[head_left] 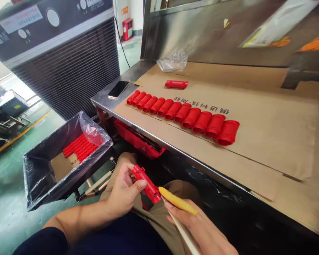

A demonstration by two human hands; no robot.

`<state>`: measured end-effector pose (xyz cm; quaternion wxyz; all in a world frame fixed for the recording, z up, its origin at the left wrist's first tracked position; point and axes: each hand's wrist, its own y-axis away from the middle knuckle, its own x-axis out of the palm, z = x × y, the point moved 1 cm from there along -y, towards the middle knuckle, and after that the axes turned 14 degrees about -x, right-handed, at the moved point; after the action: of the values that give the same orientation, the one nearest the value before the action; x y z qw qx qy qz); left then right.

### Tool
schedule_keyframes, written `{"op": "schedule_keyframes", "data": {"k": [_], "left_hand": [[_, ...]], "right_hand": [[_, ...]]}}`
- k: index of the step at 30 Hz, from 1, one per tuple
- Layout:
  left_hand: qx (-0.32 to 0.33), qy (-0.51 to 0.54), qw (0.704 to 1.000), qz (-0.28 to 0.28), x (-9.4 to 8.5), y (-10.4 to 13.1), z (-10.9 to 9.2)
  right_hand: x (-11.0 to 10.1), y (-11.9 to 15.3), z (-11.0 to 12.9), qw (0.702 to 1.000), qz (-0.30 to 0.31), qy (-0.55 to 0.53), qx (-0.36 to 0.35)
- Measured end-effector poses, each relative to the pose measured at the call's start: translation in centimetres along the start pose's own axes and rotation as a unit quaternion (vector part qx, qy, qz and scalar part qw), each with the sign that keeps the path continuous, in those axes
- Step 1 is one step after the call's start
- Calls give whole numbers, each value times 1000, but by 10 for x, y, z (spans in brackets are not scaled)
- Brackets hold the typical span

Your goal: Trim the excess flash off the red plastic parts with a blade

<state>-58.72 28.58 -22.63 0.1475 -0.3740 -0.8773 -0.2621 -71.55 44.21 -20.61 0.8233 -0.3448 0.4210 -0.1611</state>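
Left hand [124, 189] clasping a red ribbed plastic part [146, 184] over the lap, thumb pressed on top; right hand [202, 230] gripping a yellow-handled trimming tool [177, 202], tip touching that part. Above, on the cardboard-covered worktop [268, 124], a row of red plastic sleeves [186, 115]; at left, a black-lined box [42, 170] with more.
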Motion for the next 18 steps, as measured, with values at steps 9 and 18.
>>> {"op": "schedule_keyframes", "data": {"k": [9, 18], "left_hand": [[12, -24, 1000, 4, 3, 2, -5], [78, -60, 995, 17, 4, 7, 2]], "right_hand": [[-7, -20, -4, 991, -31, -54, 121], [5, -11, -2, 862, -157, -369, 311]]}}
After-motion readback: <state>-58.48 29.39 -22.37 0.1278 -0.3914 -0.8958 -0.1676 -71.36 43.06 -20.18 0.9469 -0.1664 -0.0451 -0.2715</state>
